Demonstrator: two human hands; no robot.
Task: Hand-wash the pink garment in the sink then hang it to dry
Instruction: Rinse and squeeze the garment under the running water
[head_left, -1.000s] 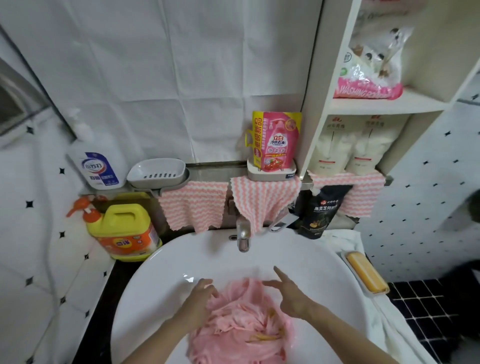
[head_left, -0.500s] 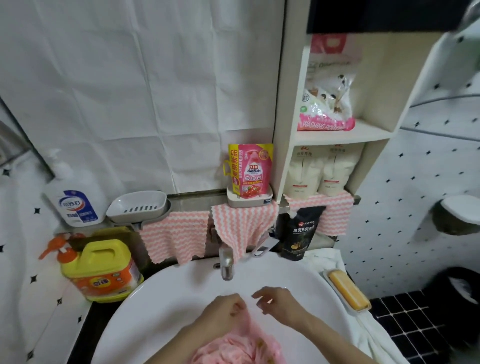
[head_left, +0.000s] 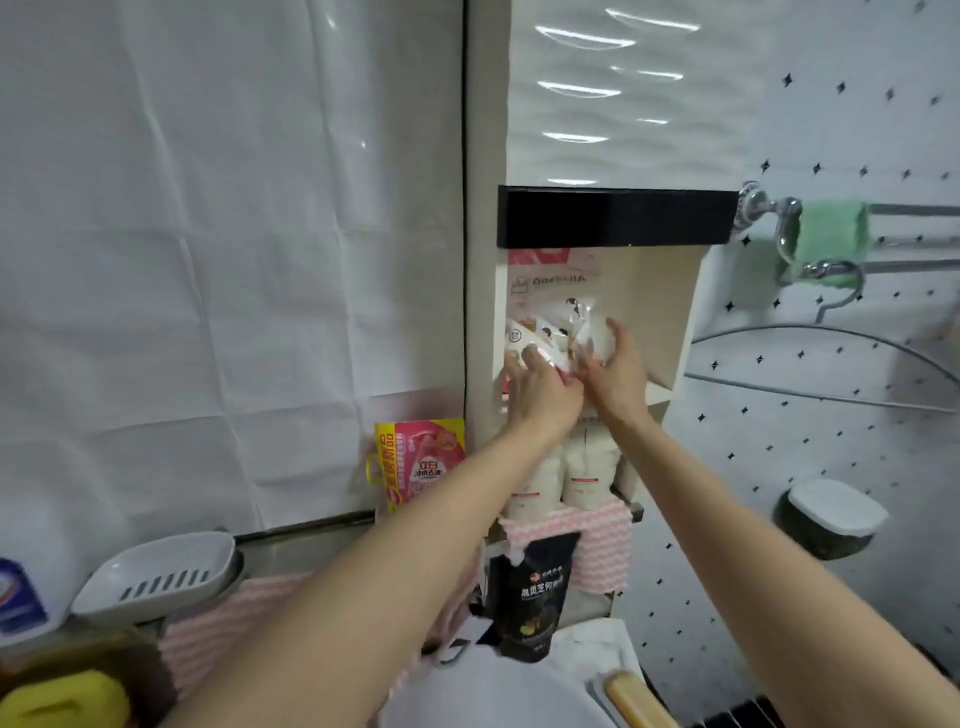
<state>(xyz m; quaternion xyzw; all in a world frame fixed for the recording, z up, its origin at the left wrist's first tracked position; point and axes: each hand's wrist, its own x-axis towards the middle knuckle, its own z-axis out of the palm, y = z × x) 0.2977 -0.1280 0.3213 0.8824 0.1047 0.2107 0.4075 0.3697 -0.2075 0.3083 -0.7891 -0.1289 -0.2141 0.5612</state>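
At the upper shelf compartment (head_left: 670, 317), both hands grasp the washing-powder bag (head_left: 558, 312). The left hand (head_left: 540, 387) curls its fingers onto the bag's lower left corner. The right hand (head_left: 615, 364) cups the bag's right side.

Hazards:
- The bag film looks glossy and only its lower part is held. The tall upper part may fold over and slide out of the grasp.
- A dropped bag would probably strike the two white pouches (head_left: 566, 473) directly below the grip, or go on down to the sink (head_left: 467, 696).
- Whether the bag's mouth is sealed cannot be determined. If it is open, tilting would spill powder.

Containers:
- The compartment below the grip holds the white pouches, upright and side by side.
- A black pouch (head_left: 535, 597) hangs farther below.
- A pink refill pouch (head_left: 421, 462) stands down and left of the grip.
- A grey soap dish (head_left: 156, 577) sits farther left.

The pink garment is not in view. Only the sink's rim shows, far below the grip.
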